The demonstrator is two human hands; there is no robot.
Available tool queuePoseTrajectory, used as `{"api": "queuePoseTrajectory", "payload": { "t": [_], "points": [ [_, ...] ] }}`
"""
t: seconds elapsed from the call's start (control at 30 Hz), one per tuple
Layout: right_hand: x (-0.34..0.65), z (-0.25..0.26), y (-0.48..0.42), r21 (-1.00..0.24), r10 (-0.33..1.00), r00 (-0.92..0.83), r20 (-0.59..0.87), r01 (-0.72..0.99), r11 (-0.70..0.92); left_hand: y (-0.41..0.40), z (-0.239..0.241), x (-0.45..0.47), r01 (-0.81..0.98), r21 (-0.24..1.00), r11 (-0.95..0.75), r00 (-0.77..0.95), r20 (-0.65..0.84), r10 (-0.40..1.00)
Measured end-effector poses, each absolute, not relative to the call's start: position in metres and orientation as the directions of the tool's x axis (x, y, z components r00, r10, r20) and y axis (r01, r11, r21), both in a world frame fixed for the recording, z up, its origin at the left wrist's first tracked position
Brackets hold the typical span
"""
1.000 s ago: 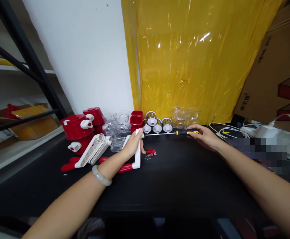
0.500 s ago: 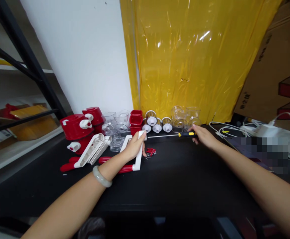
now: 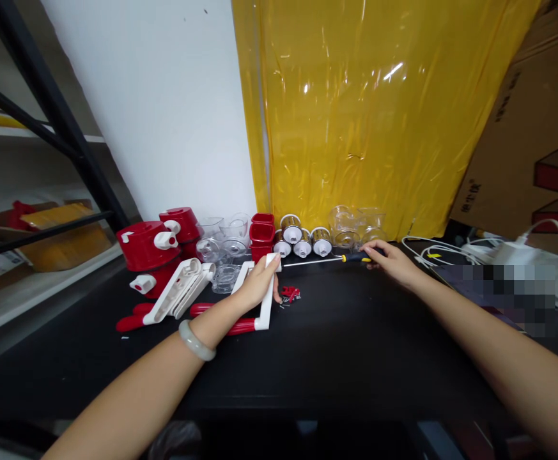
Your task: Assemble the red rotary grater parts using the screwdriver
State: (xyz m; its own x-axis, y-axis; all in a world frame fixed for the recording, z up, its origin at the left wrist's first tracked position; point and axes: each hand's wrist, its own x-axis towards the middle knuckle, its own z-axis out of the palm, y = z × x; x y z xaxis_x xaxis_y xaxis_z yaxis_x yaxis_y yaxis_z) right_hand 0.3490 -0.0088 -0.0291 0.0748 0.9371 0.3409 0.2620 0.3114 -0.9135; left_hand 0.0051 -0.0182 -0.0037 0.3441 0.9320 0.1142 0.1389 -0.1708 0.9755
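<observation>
My left hand [image 3: 258, 283] is closed around a white crank handle [image 3: 264, 308] with a red grip, near the middle of the black table. In my right hand [image 3: 388, 262] is a screwdriver [image 3: 353, 257] with a black and yellow handle, held level. Its long shaft points left, and the tip meets the upper end of the crank handle. Small red parts [image 3: 289, 293] and several screws [image 3: 284, 303] lie just right of my left hand. More white crank handles [image 3: 183, 291] with red grips lie to the left.
Red grater bodies [image 3: 145, 246] stand at the left. Along the back are clear plastic cups [image 3: 234, 225], red square pieces [image 3: 262, 233], metal drum graters [image 3: 302, 243] and more clear parts [image 3: 355, 223]. White cables [image 3: 444, 249] and a charger [image 3: 509, 252] lie at the right.
The screwdriver's handle has turned, and the fingers of my right hand have shifted on it. My left hand and the crank handle stay nearly in place.
</observation>
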Motion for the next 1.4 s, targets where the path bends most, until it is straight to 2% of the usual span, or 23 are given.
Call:
{"api": "queuePoseTrajectory", "payload": {
  "t": [0.23, 0.57, 1.0, 1.17, 1.4],
  "points": [
    [0.342, -0.021, -0.016, -0.959, 0.955, 0.091, 0.284, 0.030, 0.282, -0.022, 0.000, 0.007, 0.120, 0.976, -0.182, 0.354, 0.129, 0.926],
    [0.343, -0.019, -0.018, -0.945, 0.943, 0.077, 0.325, 0.003, 0.326, -0.021, -0.001, 0.007, 0.120, 0.975, -0.188, 0.351, 0.135, 0.927],
    [0.342, -0.012, -0.026, -0.943, 0.964, 0.036, 0.265, -0.197, 0.267, -0.019, -0.005, 0.006, 0.129, 0.972, -0.194, 0.356, 0.138, 0.924],
    [0.342, -0.009, -0.028, -0.936, 0.957, 0.012, 0.289, -0.205, 0.285, -0.023, 0.000, 0.008, 0.118, 0.981, -0.152, 0.343, 0.103, 0.934],
    [0.345, 0.000, -0.033, -0.933, 0.941, 0.032, 0.338, -0.123, 0.339, -0.033, 0.009, 0.011, 0.096, 0.995, 0.003, 0.349, -0.036, 0.936]
  ]
}}
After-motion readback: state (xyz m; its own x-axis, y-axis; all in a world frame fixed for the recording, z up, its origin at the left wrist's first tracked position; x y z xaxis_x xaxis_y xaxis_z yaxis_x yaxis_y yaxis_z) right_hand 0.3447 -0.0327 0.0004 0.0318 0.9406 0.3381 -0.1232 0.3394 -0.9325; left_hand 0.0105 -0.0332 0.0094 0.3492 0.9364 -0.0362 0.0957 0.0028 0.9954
